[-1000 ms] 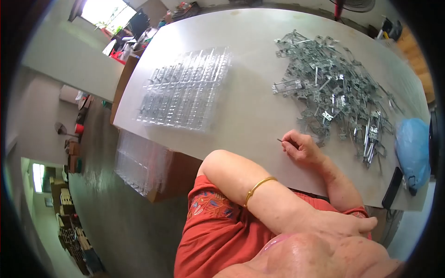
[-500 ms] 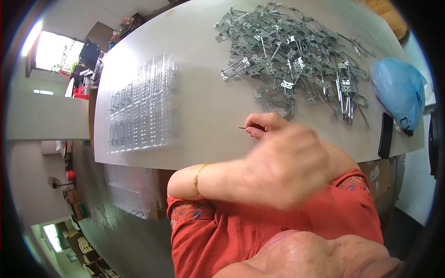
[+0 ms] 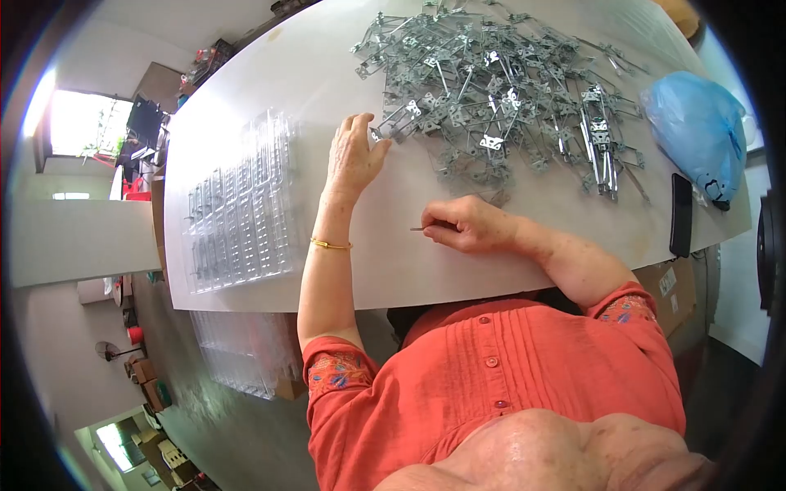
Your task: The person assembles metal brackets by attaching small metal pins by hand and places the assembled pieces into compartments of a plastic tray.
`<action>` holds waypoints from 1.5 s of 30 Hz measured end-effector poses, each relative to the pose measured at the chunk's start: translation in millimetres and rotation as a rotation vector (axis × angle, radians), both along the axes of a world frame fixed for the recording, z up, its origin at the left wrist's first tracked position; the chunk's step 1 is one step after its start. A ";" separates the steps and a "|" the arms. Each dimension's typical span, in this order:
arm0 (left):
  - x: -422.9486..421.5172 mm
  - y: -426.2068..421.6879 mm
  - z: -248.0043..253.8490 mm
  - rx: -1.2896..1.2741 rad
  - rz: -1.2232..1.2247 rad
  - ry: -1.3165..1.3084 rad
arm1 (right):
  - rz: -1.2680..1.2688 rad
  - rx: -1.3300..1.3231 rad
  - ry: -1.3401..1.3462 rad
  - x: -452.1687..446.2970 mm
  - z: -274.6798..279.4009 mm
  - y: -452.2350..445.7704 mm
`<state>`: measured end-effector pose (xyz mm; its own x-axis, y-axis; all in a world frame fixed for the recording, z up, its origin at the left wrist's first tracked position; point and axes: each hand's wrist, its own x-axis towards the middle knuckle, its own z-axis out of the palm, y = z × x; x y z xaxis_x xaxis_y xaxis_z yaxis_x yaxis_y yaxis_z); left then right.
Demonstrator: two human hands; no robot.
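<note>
My left hand point(image 3: 354, 157), with a gold bracelet at the wrist, reaches to the left edge of a pile of metal linkage parts point(image 3: 491, 90). Its thumb and fingers are apart around the bright end of one part point(image 3: 375, 134); whether they touch it I cannot tell. Just below the pile, my right hand point(image 3: 465, 224) is closed in a pinch on a thin, dark metal rod point(image 3: 418, 229). Only the rod's tip pokes out to the left; the rest is hidden in the fingers.
Clear plastic trays point(image 3: 241, 204) with rows of small parts lie on the table point(image 3: 344, 278) at left. More clear trays point(image 3: 241, 352) stand below the table edge. At right are a blue plastic bag point(image 3: 696, 135), a black phone point(image 3: 681, 215) and a cardboard box point(image 3: 667, 299).
My left hand has swung from in front of my right forearm up and left to the pile's edge. The right hand keeps its pinch on the rod. The view has shifted slightly.
</note>
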<state>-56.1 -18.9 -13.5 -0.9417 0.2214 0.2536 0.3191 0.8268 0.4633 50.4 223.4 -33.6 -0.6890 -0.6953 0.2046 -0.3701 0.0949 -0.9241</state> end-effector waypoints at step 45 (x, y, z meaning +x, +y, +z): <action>68.3 40.8 6.7 1.202 -0.113 -0.832 | -0.373 -0.408 -0.632 -15.1 45.1 22.4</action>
<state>12.2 21.9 -6.8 -0.8979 0.3547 -0.2605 -0.3429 -0.1926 0.9194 35.3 245.8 11.5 -0.9285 -0.3544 -0.1111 0.2183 -0.2785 -0.9353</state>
